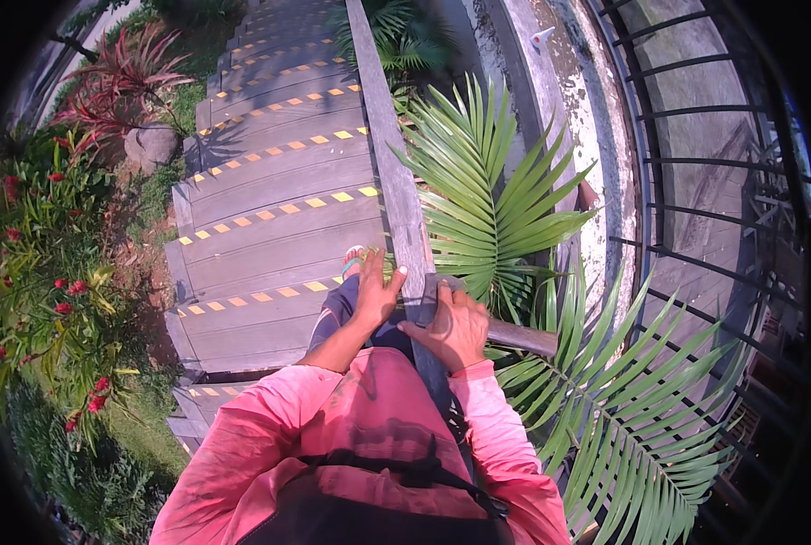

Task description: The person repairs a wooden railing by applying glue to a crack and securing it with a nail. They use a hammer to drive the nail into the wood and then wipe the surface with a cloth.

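Note:
A weathered wooden handrail runs away from me beside the stairs. My left hand is at its left side, fingers apart and stretched forward, the thumb tip by the rail's edge; nothing shows in it. My right hand lies over a dark grey block at the rail's near end, its fingers bent over it and its thumb reaching left. From under this hand a grey-brown wooden piece sticks out to the right. Whether it joins the block or the railing I cannot tell.
Wooden steps with yellow-and-orange striped edges curve away at the left. My sandalled foot is on them. Palm fronds crowd the rail's right side, with a black metal railing beyond. Red-flowered plants border the stairs.

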The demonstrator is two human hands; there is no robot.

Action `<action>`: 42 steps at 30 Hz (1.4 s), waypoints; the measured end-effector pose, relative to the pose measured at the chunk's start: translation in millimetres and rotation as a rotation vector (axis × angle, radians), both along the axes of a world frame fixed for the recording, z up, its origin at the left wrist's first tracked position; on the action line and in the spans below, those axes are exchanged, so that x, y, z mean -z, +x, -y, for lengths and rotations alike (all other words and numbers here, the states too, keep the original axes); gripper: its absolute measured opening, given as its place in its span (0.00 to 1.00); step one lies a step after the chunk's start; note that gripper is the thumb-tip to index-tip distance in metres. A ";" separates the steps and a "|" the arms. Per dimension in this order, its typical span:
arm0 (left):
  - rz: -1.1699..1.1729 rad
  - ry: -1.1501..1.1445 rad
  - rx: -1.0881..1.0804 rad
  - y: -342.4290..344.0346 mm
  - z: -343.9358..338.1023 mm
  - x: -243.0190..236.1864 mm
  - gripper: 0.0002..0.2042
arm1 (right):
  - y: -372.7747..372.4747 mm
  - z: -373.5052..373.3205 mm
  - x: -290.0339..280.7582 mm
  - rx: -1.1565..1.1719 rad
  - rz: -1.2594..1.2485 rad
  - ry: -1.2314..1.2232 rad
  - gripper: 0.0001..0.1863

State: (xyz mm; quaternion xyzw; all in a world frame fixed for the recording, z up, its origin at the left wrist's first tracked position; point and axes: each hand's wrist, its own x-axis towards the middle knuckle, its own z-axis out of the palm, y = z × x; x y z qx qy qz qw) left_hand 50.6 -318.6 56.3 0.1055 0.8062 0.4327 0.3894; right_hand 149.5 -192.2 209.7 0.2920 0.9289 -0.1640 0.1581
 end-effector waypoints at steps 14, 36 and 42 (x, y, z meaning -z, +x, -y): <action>0.989 0.250 -0.272 -25.9 -31.7 -4.0 0.25 | -44.1 -13.5 59.2 -0.025 0.027 0.018 0.51; -0.568 0.184 0.906 -45.0 -72.2 -30.0 0.25 | 110.4 -178.1 -8.8 0.986 -0.343 -0.141 0.54; -0.590 0.081 0.881 -44.9 -114.1 -13.2 0.28 | 170.2 -295.7 84.4 1.014 -0.149 0.116 0.44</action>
